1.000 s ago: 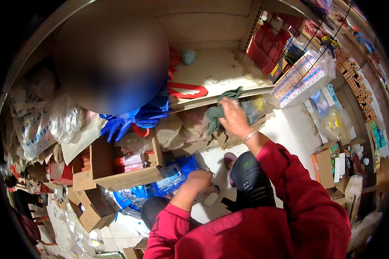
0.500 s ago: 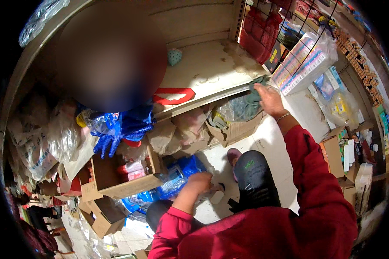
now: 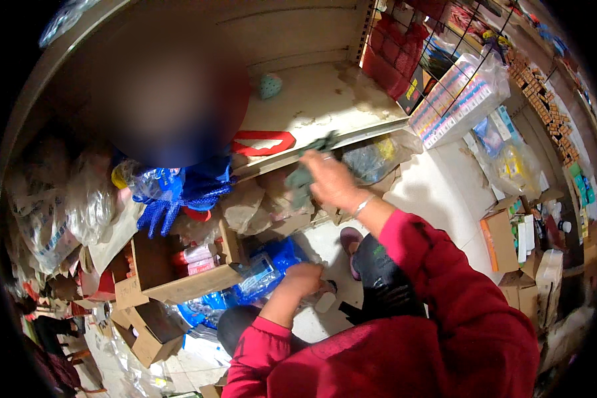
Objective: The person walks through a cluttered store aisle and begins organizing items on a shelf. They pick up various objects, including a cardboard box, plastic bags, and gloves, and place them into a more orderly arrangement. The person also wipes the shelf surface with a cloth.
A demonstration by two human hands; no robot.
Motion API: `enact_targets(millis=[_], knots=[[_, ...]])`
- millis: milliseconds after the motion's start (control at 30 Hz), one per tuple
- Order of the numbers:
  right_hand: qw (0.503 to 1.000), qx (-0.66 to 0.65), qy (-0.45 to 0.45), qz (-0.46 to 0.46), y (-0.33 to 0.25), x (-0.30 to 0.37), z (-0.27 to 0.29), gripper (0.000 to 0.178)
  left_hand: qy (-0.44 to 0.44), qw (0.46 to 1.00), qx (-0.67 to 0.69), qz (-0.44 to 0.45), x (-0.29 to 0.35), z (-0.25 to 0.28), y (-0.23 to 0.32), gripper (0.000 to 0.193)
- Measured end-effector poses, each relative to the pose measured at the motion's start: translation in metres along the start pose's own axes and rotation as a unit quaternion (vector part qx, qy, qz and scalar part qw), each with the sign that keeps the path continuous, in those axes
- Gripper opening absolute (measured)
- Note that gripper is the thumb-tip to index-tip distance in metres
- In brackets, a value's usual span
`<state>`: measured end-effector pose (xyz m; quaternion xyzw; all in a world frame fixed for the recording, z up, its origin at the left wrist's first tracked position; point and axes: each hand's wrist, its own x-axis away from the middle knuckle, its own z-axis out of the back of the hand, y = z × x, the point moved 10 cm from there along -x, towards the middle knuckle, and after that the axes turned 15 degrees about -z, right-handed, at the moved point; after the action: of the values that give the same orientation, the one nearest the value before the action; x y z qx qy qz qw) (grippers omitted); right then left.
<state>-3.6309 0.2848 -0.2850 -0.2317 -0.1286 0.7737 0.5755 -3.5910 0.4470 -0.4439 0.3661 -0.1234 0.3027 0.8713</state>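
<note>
— In the head view, where's the green cloth point(image 3: 300, 188)?
— Clamped in the right hand point(image 3: 333, 182), at the front edge of the shelf point(image 3: 315, 108). The left hand point(image 3: 303, 279) is curled near the blue packs point(image 3: 261, 270); whether it holds anything, I can't tell.
— What could go wrong?
— The cloth might snag the red strap point(image 3: 288, 140), which lies near that edge on the left, and drag it off.
— Any change?
— Half a second ago, the cloth was farther right, by the shelf's end.
</note>
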Motion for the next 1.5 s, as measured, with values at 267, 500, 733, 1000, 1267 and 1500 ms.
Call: enact_targets(millis=[267, 500, 733, 1000, 1267, 1500], knots=[[0.969, 0.164, 0.067, 0.172, -0.003, 0.004, 0.019, 0.040, -0.006, 1.000, 0.020, 0.003, -0.016, -0.014, -0.023, 0.041], [0.980, 0.186, 0.053, 0.044, 0.124, 0.002, 0.074, 0.041, -0.023, 0.999, 0.033, 0.022, -0.027, -0.017, -0.025, 0.048], [0.967, 0.211, 0.139, -0.025, 0.208, 0.005, 0.142, 0.038, -0.037, 0.999, 0.002, 0.012, -0.035, -0.030, -0.031, 0.037], [0.898, 0.123, 0.252, -0.339, 0.318, 0.073, 0.180, 0.025, 0.022, 0.999, 0.007, -0.031, -0.025, -0.012, -0.016, 0.038], [0.930, 0.007, 0.335, -0.153, 0.165, 0.049, 0.155, 0.043, 0.022, 1.000, -0.013, -0.014, -0.015, -0.006, -0.012, 0.036], [0.962, 0.148, 0.222, 0.058, 0.080, -0.005, 0.088, 0.056, 0.027, 1.000, 0.011, -0.004, -0.017, -0.010, -0.015, 0.035]])
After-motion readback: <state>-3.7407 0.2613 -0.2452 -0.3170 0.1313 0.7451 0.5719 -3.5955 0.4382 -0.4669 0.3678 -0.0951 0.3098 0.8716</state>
